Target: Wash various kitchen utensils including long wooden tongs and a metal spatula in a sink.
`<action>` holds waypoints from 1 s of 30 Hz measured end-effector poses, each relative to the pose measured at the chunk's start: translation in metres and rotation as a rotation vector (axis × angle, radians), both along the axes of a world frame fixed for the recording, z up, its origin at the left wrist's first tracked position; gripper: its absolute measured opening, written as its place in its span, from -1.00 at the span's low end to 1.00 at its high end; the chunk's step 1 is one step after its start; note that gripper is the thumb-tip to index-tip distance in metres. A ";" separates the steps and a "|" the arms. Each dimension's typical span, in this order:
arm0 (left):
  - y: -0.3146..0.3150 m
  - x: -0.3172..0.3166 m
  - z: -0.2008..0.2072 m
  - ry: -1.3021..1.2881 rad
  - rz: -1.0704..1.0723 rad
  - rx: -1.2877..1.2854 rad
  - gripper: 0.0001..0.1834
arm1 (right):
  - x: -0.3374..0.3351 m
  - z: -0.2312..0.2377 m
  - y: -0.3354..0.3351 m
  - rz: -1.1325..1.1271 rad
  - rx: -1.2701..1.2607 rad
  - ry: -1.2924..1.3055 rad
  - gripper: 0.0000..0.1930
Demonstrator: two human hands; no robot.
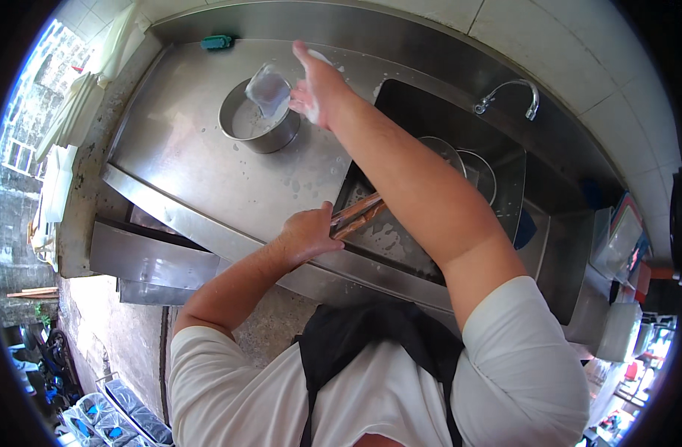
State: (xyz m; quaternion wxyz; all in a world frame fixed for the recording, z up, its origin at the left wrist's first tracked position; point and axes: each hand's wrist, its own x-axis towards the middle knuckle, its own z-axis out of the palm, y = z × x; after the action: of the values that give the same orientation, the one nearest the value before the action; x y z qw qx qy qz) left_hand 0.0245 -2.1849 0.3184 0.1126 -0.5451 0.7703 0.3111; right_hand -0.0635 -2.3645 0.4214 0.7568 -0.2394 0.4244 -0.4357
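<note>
My left hand [311, 237] is closed around brown, wooden-looking handles [358, 216] at the sink's near left edge. Their far ends run behind my right forearm, so I cannot tell what tool they belong to. Suds cover my right hand [322, 88], which reaches across to the drainboard with its thumb stretched out and fingers apart. Just left of those fingertips, a pale, blurred, soapy sponge or cloth [269, 91] is over the rim of a round metal pot [270, 140]. Whitish suds or liquid show inside the pot.
A dark sink basin [408, 100] with round, wire-rimmed items [484, 167] lies under and beyond my right forearm. A curved faucet [533, 100] rises behind it. On the steel drainboard [173, 112], a green scrubber [217, 42] sits at the back left. Plastic containers [616, 238] stand at the right.
</note>
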 end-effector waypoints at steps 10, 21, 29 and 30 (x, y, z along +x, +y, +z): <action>-0.003 -0.008 -0.061 0.380 0.198 0.346 -0.40 | -0.199 -0.169 0.189 -0.404 0.048 0.439 -0.76; 0.055 -0.192 -0.005 0.855 0.157 1.186 -0.36 | -0.320 -0.200 0.213 -0.036 0.222 0.205 -0.86; -0.040 -0.232 -0.066 1.088 0.605 1.099 0.01 | -0.350 -0.078 0.298 -0.023 0.196 0.747 -0.64; -0.051 -0.246 -0.066 1.096 0.596 1.102 0.01 | -0.351 -0.071 0.304 -0.012 0.162 0.798 -0.58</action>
State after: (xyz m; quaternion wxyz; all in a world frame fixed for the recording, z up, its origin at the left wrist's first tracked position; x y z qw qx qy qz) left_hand -0.2213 -2.2360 0.2527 -0.1146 -0.3644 0.2769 0.8817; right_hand -0.4148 -2.0605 0.3508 0.5464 -0.3269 0.7192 -0.2781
